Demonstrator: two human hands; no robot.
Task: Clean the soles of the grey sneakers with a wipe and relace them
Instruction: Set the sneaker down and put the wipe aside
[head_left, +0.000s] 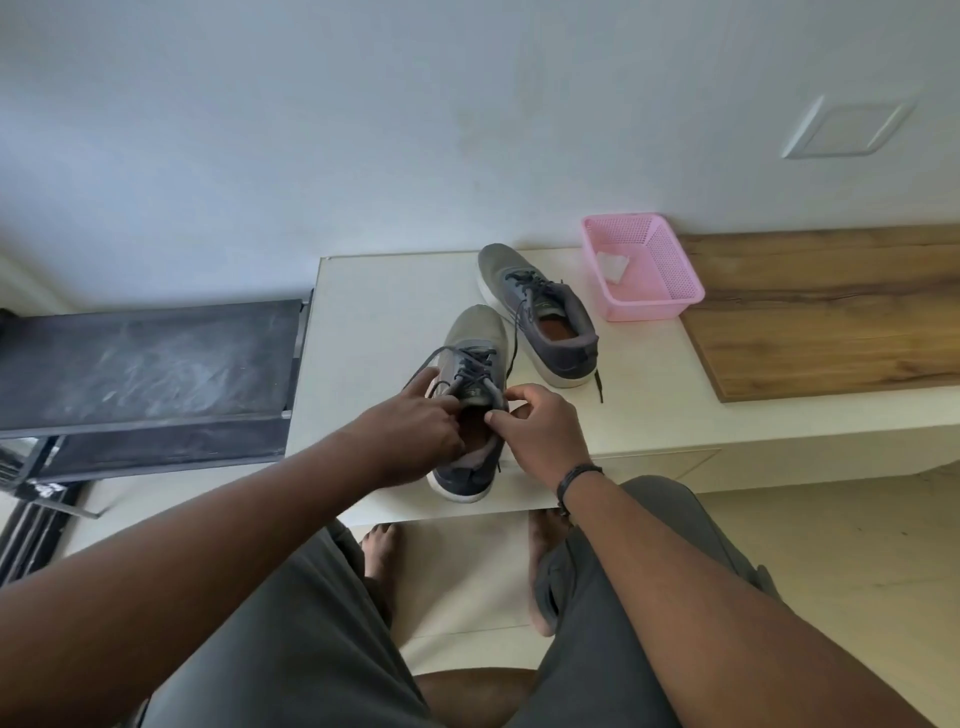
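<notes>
Two grey sneakers stand upright on a low cream table (374, 291). The near sneaker (475, 338) points away from me, its dark laces threaded through the eyelets. My left hand (415, 431) pinches a lace end at the left side of its tongue. My right hand (540, 431) pinches the other lace end at the right side of the opening. The far sneaker (535, 312) lies behind and to the right, laced, with one loose lace end (598, 387) trailing on the table. A white wipe (613, 266) lies in the pink basket (654, 306).
The pink perforated basket stands at the table's back right, beside a wooden board (831, 312). A dark metal rack (145, 364) stands left of the table. My bare feet (382, 551) rest on the floor under the table's front edge. A white wall is behind.
</notes>
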